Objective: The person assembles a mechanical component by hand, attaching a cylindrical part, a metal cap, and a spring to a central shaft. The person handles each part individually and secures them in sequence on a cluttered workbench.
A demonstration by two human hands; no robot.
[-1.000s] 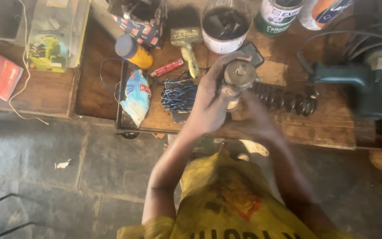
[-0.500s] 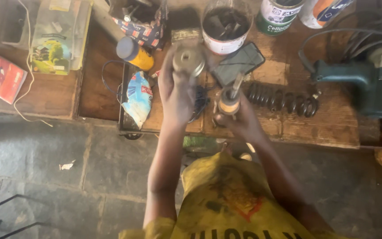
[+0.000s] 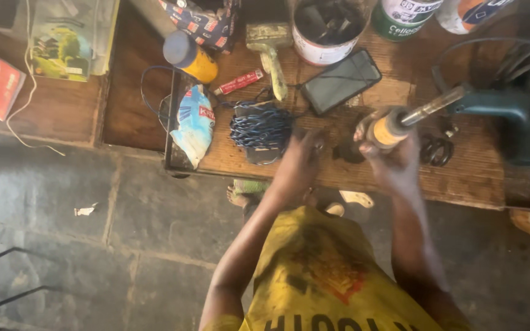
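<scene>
Scanning left to right across the bench (image 3: 351, 178):

- Pouch (image 3: 192, 122), blue and white, lies at the bench's 9 o'clock edge. It's well away from both hands, so ignore it.
- Wire coil (image 3: 260, 125), blue, sits just at 10 o'clock of the left hand (image 3: 299, 160). The loose loops look easy to snag, so I'd keep the fingers off them.
- The left hand is down at the bench surface with the palm low. It's motion-blurred, so I can't tell whether the fingers are apart or closed on anything. A slower move would help, because small parts here would roll.
- A dark lump (image 3: 346, 150) sits between the hands, at 3 o'clock of the left one. It's too dim to identify.
- The right hand (image 3: 395, 164) has its fingers clamped round the spindle (image 3: 389, 129) at the yellow band. The spindle is held above the bench, with its metal shaft pointing to 2 o'clock toward the drill (image 3: 510, 119).
- Judgement: the grip is in the right place, on the thick body rather than the thin shaft. I'd keep the wrist steady and the shaft tip clear of the drill's nose and cable.
- Dark rings (image 3: 437, 150) lie at 3 o'clock of the right hand, close by. There's a risk of knocking them off the front edge.
- The phone (image 3: 340, 81) at 12 o'clock is near enough to get bumped.
</scene>
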